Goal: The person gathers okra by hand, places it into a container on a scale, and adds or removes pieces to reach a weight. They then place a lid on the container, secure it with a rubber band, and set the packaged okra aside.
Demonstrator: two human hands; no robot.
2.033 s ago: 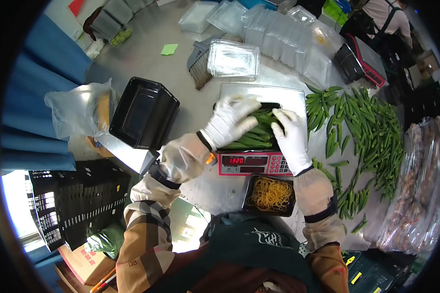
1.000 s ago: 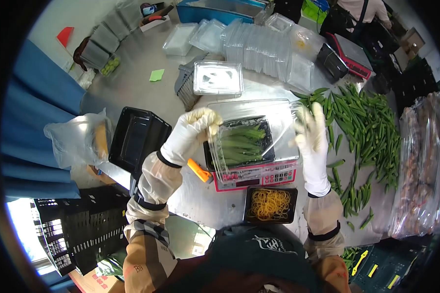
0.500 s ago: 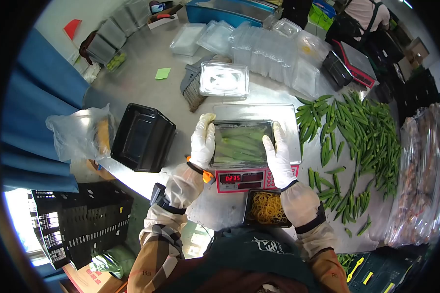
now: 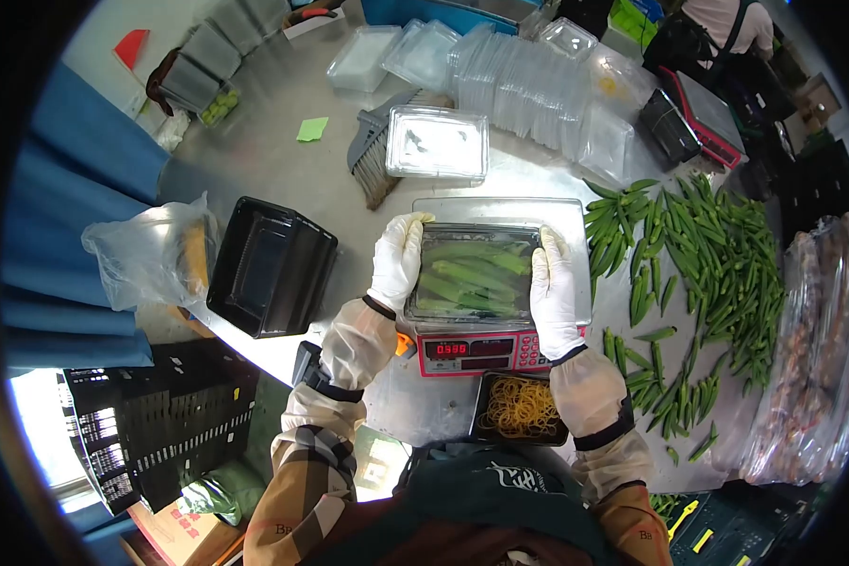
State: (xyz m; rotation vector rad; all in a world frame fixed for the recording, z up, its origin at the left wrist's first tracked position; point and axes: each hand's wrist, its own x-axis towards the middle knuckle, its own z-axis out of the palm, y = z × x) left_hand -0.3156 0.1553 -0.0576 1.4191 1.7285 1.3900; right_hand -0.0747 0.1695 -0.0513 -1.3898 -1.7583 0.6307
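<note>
A lidded container of okra rests on the steel plate of a red digital scale, whose red digits are lit but blurred. My left hand, in a white glove, grips the container's left side. On the opposite side my right hand, also gloved in white, presses against its edge with the fingers together. The okra shows through the clear lid. Just below the scale is a black tray of yellow rubber bands. Behind the scale lies a clear lid on a grey brush.
Loose okra is spread at the right, beside long plastic bags. Black trays stand at the left. Clear lids line the back, near another scale. A person is at the upper right.
My fingers have closed in more around the container's sides, my right hand's most clearly. The digits on the scale's display have changed. The whole view has shifted slightly.
</note>
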